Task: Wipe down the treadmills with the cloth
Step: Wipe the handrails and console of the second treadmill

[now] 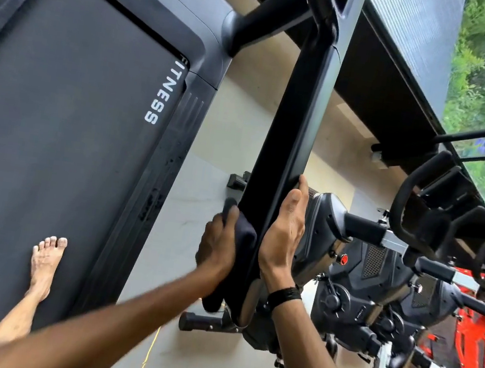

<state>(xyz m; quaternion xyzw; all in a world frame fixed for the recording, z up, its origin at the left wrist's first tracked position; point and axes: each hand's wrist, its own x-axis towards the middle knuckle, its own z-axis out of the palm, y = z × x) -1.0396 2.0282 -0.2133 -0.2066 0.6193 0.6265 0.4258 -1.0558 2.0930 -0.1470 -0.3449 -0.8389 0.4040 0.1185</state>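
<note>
The black treadmill fills the left, its belt (pixel 67 115) printed with white letters. Its long black handrail (pixel 294 113) runs from the top centre down to my hands. My left hand (pixel 216 242) grips a dark cloth (pixel 243 237) and holds it against the rail's left side near its lower end. Part of the cloth hangs down below my wrist. My right hand (pixel 283 239) lies flat along the rail's right side, fingers straight, thumb on the edge. A black band sits on my right wrist.
My bare foot (pixel 45 262) stands on the belt. Black exercise bikes (pixel 379 265) stand close on the right of the rail, with red equipment (pixel 480 342) beyond. A pale tiled floor (pixel 229 138) lies between them, with a yellow cord (pixel 148 354) on it. Windows with greenery are at the far right.
</note>
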